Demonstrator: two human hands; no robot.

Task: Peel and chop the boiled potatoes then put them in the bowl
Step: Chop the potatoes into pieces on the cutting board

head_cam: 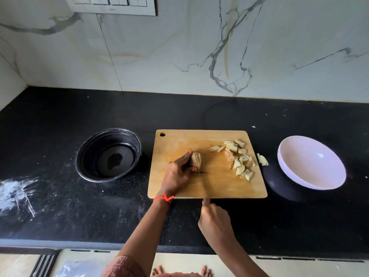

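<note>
On the far left of the black worktop (60, 206) there is a white powdery smear (16, 190). Next to it, more to the middle, stands a black pot (108, 154), and a little dark liquid lies on its bottom.

Right of the pot lies a wooden board (207, 186). The left hand (177, 176) reaches onto the board and its grip is closed around a potato (196, 161), with the fingers on its left side and the thumb near its front. The potato shows some cut lines across it and its skin looks brown. A red thread (164, 197) is tied around the left wrist.

A knife (200, 172) stands in the potato, seen from its thin edge, so the blade is hard to make out. The right hand (215, 220) is below the board edge with the grip wrapped on the knife handle, and the index finger is stretched along the top.

On the right part of the board lies a heap of pieces (239, 158), pale yellow. Two more pieces (262, 159) lie just off the board on the worktop.

On the far right stands a white bowl (295, 172), apart from the board.
</note>
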